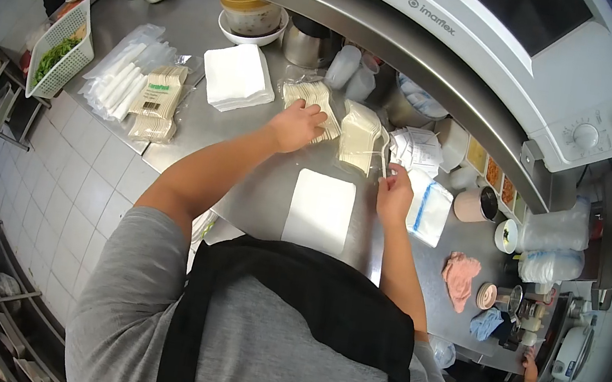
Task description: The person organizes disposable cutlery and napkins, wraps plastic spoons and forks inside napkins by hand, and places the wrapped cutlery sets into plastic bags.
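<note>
One steel worktop [263,185] spreads beneath one white sheet [320,213]. One white oven [494,41] stands beyond the sheet, to its right. One stack of white napkins [238,76] sits beyond and left of it. Of three packs of pale utensils [359,137], two lie just beyond the sheet, one farther left. The left hand [300,124] rests on one near pack; the right hand [394,196], well apart, is right of the sheet; whether either grips, I cannot tell.

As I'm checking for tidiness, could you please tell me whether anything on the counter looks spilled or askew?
No spill or damage stands out. Slightly untidy: the pink cloth and blue cloth lie crumpled on the counter at picture right, close to a round container.
</note>
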Action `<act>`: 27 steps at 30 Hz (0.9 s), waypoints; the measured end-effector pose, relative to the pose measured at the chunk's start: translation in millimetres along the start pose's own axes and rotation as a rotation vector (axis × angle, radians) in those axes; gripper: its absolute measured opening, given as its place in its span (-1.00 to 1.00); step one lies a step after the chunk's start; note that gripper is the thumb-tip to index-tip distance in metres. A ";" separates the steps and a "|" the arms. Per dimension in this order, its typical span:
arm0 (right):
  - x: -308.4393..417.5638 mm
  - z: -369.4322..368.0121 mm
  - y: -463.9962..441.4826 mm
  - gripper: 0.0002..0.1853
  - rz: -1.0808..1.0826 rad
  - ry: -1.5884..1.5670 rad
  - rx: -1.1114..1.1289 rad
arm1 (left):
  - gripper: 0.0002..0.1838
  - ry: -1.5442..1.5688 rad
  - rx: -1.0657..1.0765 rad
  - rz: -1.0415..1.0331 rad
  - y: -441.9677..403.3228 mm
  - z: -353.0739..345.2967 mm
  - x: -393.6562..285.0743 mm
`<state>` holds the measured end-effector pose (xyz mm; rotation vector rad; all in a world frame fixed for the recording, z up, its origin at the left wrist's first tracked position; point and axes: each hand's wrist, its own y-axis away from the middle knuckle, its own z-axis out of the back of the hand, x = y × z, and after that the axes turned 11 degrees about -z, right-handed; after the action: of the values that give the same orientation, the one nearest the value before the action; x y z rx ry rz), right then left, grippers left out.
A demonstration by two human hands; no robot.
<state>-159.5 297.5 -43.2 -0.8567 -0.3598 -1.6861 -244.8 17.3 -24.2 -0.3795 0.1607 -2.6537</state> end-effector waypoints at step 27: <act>-1.0 6.9 26.0 -0.82 -0.251 0.128 0.167 | -0.84 0.213 -0.225 -0.227 47.4 54.4 -47.6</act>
<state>-132.7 294.8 -44.3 -0.5955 -0.5300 -1.9014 -168.1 -6.1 8.1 -0.1933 0.5144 -2.9066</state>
